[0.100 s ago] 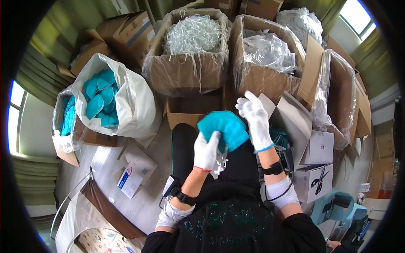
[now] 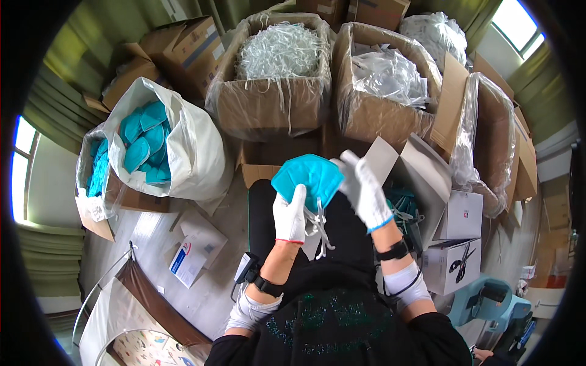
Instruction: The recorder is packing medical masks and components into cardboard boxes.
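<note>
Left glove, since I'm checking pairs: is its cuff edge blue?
No, the left hand, holding a teal face mask, wears a white glove with a red cuff edge.

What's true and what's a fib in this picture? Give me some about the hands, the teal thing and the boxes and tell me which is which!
1. The left hand holds a teal mask. True.
2. The right hand is bare. False: the right hand wears a white glove with a blue edge.
3. White straps hang below the teal mask. True.
4. The white sack holds yellow pieces. False: the white sack holds teal pieces.
5. The box of white strips stands left of the box of clear plastic. True.
</note>
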Action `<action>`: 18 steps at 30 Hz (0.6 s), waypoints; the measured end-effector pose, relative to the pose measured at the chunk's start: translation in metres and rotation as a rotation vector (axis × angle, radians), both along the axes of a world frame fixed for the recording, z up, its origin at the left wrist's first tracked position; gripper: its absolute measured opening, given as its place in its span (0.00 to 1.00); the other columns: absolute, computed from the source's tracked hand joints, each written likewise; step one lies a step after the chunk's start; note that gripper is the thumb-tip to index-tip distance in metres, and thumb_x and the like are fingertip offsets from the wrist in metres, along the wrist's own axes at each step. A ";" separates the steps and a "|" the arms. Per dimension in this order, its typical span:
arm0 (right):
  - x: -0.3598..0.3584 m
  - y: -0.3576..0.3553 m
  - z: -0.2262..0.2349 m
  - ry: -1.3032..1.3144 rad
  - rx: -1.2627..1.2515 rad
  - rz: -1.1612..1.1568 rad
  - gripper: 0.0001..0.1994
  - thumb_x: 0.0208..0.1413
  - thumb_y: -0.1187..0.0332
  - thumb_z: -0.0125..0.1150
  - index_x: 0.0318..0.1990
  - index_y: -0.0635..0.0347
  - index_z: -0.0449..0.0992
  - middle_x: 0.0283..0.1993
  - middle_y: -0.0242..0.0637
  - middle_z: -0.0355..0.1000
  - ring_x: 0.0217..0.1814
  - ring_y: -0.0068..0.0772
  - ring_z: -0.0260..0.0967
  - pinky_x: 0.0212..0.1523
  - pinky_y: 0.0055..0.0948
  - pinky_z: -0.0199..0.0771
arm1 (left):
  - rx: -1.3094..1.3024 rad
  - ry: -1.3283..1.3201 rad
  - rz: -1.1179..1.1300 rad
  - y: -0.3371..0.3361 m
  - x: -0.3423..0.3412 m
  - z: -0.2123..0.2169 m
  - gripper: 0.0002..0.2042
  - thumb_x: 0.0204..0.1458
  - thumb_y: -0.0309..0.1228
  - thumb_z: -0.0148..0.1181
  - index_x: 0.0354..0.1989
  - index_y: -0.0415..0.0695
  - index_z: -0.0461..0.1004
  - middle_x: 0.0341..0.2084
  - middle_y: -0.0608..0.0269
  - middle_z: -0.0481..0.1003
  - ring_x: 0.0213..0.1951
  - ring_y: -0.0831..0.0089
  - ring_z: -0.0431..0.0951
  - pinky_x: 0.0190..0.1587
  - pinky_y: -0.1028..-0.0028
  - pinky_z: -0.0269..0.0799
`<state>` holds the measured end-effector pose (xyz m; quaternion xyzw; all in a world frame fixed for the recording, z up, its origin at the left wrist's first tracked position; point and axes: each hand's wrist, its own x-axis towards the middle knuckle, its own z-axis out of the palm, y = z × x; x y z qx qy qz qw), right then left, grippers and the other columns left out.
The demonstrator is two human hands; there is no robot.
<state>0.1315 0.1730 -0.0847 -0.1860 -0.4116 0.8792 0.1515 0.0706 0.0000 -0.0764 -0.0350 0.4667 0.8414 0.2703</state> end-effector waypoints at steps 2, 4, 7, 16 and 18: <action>0.005 -0.018 0.001 -0.046 0.187 0.187 0.33 0.58 0.54 0.66 0.65 0.63 0.63 0.57 0.39 0.71 0.60 0.33 0.68 0.59 0.35 0.69 | 0.011 0.052 0.020 0.003 -0.004 -0.011 0.13 0.63 0.25 0.55 0.55 0.40 0.71 0.46 0.62 0.77 0.42 0.74 0.79 0.44 0.74 0.77; 0.004 -0.034 0.022 -0.113 0.436 0.338 0.25 0.52 0.67 0.70 0.57 0.64 0.70 0.50 0.38 0.76 0.51 0.28 0.73 0.51 0.32 0.73 | 0.030 0.083 0.035 0.004 -0.007 -0.019 0.13 0.62 0.24 0.56 0.55 0.40 0.71 0.46 0.62 0.77 0.39 0.75 0.80 0.40 0.76 0.78; 0.004 -0.026 0.018 -0.260 0.743 0.407 0.16 0.53 0.67 0.69 0.45 0.67 0.77 0.33 0.38 0.78 0.38 0.26 0.74 0.44 0.31 0.74 | -0.160 0.073 -0.079 -0.005 -0.010 -0.009 0.12 0.62 0.27 0.57 0.53 0.40 0.73 0.44 0.64 0.78 0.41 0.76 0.78 0.43 0.74 0.75; 0.019 -0.029 0.022 -0.243 -0.184 0.464 0.14 0.65 0.56 0.58 0.36 0.58 0.75 0.21 0.20 0.63 0.16 0.10 0.55 0.16 0.14 0.56 | -0.113 -0.312 0.038 -0.013 -0.013 -0.030 0.14 0.62 0.36 0.60 0.52 0.41 0.73 0.37 0.63 0.78 0.32 0.75 0.76 0.33 0.73 0.72; 0.024 -0.044 0.038 -0.398 -0.348 0.483 0.18 0.65 0.49 0.56 0.34 0.56 0.75 0.19 0.18 0.62 0.13 0.11 0.53 0.13 0.16 0.55 | -0.146 -0.289 0.115 -0.007 -0.009 -0.017 0.16 0.61 0.36 0.61 0.52 0.39 0.73 0.41 0.60 0.78 0.38 0.71 0.80 0.40 0.70 0.77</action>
